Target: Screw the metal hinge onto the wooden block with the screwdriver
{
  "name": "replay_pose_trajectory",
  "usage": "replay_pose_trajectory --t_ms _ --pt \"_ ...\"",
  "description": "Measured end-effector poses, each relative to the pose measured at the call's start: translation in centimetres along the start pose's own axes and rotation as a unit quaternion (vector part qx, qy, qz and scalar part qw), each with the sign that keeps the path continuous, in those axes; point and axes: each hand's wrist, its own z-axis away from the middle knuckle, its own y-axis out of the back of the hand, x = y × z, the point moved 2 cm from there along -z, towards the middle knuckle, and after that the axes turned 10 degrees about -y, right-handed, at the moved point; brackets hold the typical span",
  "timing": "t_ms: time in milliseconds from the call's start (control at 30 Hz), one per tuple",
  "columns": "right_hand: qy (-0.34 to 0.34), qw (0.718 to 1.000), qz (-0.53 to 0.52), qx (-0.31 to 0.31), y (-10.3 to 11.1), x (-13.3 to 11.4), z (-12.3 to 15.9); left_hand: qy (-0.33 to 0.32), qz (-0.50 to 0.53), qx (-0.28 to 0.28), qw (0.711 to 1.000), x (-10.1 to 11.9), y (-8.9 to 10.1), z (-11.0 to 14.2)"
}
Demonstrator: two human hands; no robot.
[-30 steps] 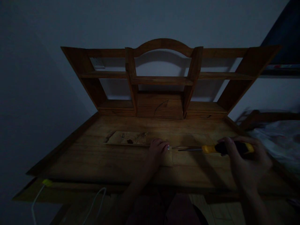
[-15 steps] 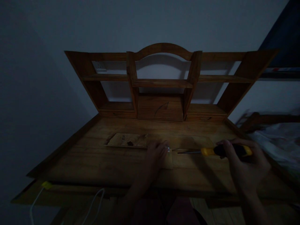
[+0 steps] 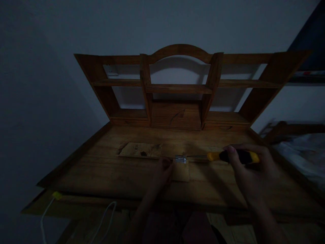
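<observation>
My right hand is wrapped around the yellow and black handle of a screwdriver, held almost level. Its shaft points left, and the tip reaches the right end of a small shiny metal fitting. Whether the tip touches it is too dark to tell. The fitting lies at the far edge of a small square wooden block on the desk. At the fitting's left end, my left hand has its fingers closed in a pinch and appears to steady it.
A longer wooden board with dark damaged patches lies behind my left hand. At the back of the wooden desk stands a shelf unit. A white cord with a yellow end hangs at the front left. Pale fabric or plastic is at the right.
The screwdriver has moved left, bringing its tip to the metal fitting. My left fingers have drawn back left, leaving more of the fitting in sight. The view has shifted slightly.
</observation>
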Motion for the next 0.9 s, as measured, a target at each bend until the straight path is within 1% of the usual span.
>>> replay_pose_trajectory --t_ms 67,133,233,333,500,567,733,800,900 --pt "0.022 0.999 0.02 -0.014 0.0 -0.8 -0.1 0.025 0.017 -0.026 0.999 0.1 -0.7 -0.3" --pt "0.054 0.998 0.031 -0.027 -0.1 -1.6 -0.1 0.042 0.027 -0.033 0.998 0.0 -1.2 -0.5" --pt "0.089 0.994 0.031 -0.057 -0.3 -2.5 -0.3 0.045 0.022 0.003 0.999 -0.5 -1.5 -0.9" --pt "0.104 0.991 0.02 -0.084 -0.8 -2.9 -0.3 0.011 -0.001 0.051 0.999 -1.1 -1.4 -1.2" --pt "0.102 0.987 0.003 -0.125 -1.5 -3.1 -0.1 -0.023 -0.029 0.079 0.996 -1.5 -1.2 -1.3" --pt "0.11 0.986 -0.001 -0.128 -1.5 -3.2 0.0 -0.019 -0.026 0.071 0.997 -1.2 -1.3 -1.1" --pt "0.138 0.983 0.005 -0.117 -1.4 -3.6 -0.1 0.02 0.011 0.016 1.0 -0.6 -2.2 -1.0" --pt "0.141 0.983 0.005 -0.12 -1.5 -3.7 -0.2 0.02 0.017 0.015 1.0 -0.8 -2.3 -1.1" --pt "0.148 0.98 0.007 -0.131 -1.7 -3.8 -0.2 0.0 -0.008 0.024 1.0 -1.2 -2.2 -1.4"
